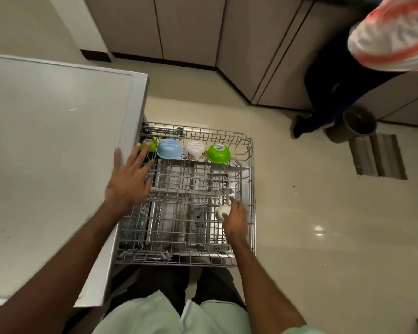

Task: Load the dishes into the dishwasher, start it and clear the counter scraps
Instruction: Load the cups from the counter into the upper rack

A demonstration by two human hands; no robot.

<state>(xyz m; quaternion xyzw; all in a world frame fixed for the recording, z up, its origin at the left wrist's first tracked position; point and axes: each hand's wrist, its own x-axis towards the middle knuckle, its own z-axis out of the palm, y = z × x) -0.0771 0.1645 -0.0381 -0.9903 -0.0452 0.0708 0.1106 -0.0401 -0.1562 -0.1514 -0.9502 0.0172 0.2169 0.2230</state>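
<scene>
White cup [222,211], gripped in your right hand [236,220] over the rack [252,179]: seat it mouth-down between tines; left hand [128,182], spread and empty, may steady the rack.

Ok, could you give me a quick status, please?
Left hand open over left edge of rack. Right hand holds white cup over it. Bowls upturned along back row. Nothing in the way.
</scene>
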